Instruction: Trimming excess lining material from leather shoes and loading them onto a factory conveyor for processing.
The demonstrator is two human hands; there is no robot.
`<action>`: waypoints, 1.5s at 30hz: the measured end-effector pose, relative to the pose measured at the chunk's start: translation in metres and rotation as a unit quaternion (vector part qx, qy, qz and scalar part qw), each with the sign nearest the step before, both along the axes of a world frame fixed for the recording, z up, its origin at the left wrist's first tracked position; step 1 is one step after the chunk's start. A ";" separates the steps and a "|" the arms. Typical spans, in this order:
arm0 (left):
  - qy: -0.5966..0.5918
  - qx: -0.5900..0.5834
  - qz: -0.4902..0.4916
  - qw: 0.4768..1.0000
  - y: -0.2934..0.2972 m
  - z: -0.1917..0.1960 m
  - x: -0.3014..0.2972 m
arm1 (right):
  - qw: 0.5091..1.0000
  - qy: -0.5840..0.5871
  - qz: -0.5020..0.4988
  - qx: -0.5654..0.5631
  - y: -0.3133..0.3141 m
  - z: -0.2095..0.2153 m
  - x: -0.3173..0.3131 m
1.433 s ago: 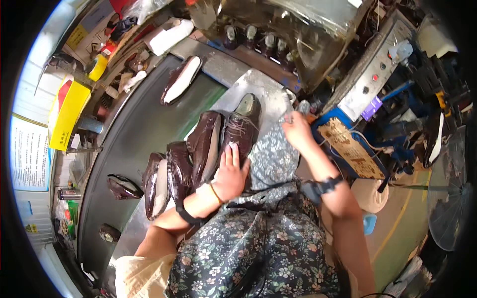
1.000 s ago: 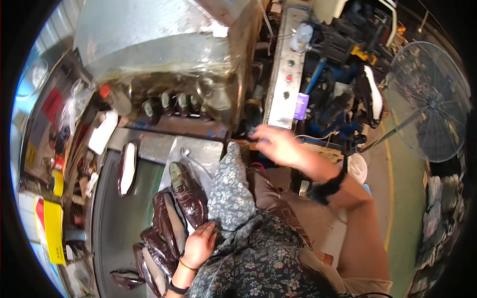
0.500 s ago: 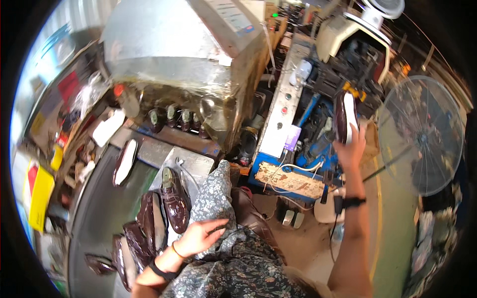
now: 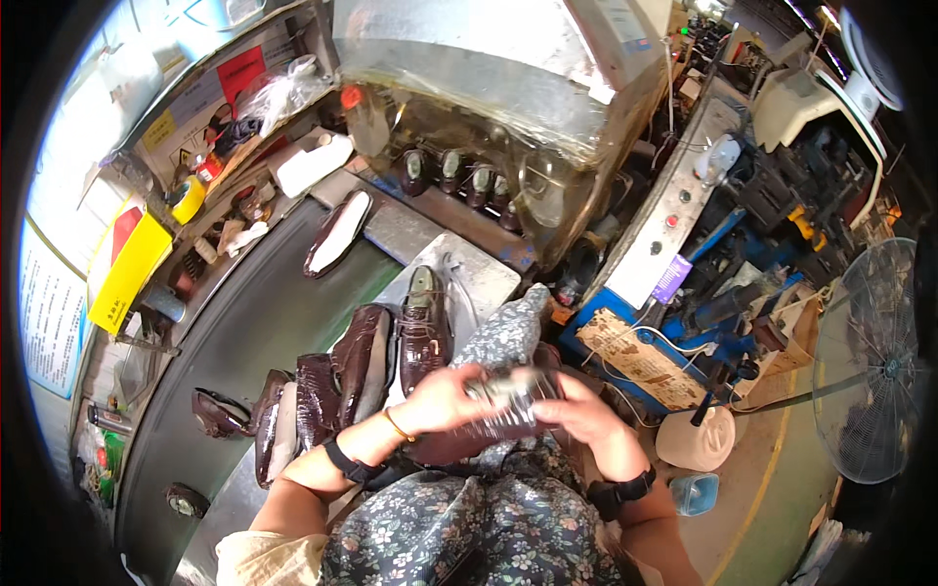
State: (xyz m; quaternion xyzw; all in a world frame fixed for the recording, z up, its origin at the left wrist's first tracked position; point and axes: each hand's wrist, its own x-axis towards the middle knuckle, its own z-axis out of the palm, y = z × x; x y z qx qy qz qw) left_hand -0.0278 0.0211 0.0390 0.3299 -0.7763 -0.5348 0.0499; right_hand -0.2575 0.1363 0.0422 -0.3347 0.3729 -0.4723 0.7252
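Note:
Just above my lap I hold a glossy dark brown shoe (image 4: pixel 467 439) between both hands, and motion smears it. My left hand (image 4: pixel 440 398) wraps round the side nearer the heap of shoes, while my right hand (image 4: pixel 584 410) grips the other end. To the left, on a metal ledge, stands an upright brown laced shoe (image 4: pixel 424 337) with a green form inside it. Leaning beside it are a shoe on its side (image 4: pixel 363 361) and several more wrapped brown shoes (image 4: pixel 316 396). My flowered apron (image 4: pixel 430 527) shows below the hands.
A dark conveyor belt (image 4: pixel 230 337) curves along the left, bearing a shoe with a white sole (image 4: pixel 338 232). Ahead is a metal oven-like box (image 4: pixel 469 88) with shoes in its opening. A blue machine (image 4: pixel 596 313) and a caged fan (image 4: pixel 870 361) stand to the right.
My right hand has brought the shoe from beside the machine at the right to my lap. My left hand has closed on it too. The view has swung left.

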 end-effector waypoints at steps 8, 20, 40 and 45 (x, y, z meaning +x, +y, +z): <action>0.117 -0.194 0.414 0.881 -0.081 -0.076 0.040 | 0.952 -0.150 -0.263 0.043 -0.009 -0.015 0.014; 0.274 0.056 0.444 0.851 -0.105 -0.087 0.038 | 0.905 0.333 -0.196 -0.180 -0.203 -0.110 0.071; 0.178 0.192 0.194 0.945 0.008 -0.052 0.047 | 0.435 0.716 -0.545 0.036 0.069 0.122 -0.328; 0.203 0.211 0.241 0.925 0.009 -0.058 0.049 | 0.535 0.696 -0.465 0.120 0.065 0.139 -0.364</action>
